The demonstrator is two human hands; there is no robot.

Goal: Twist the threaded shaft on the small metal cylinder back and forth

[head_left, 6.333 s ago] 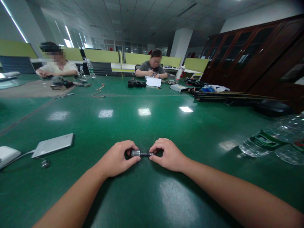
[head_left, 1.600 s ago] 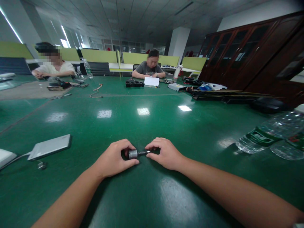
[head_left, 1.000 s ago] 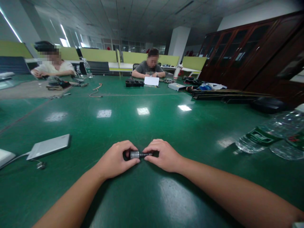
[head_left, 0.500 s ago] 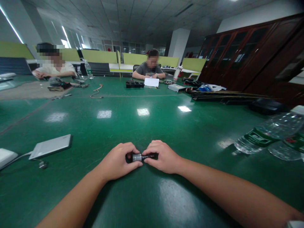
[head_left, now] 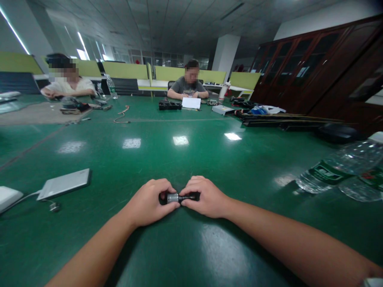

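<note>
Low over the green table (head_left: 143, 151), or resting on it, is a small metal part (head_left: 172, 198) with a silver cylinder on its left and a narrower dark ribbed shaft on its right. It lies sideways between both hands. My left hand (head_left: 151, 202) is closed around the silver cylinder, thumb below and fingers above. My right hand (head_left: 205, 197) pinches the part near the joint with the dark shaft, which runs back toward the palm. Fingers cover some of the part, so its exact kind is unclear.
At the left lies a silver slab-shaped device (head_left: 66, 184) with a white cable. Clear plastic bottles (head_left: 326, 175) stand at the right. Across the table sit two people, with a black tray (head_left: 170, 105), a white sheet (head_left: 191, 103) and long dark strips (head_left: 287, 119) farther right.
Both hands keep almost the same place and grip. A little more of the dark shaft shows by my right palm.
</note>
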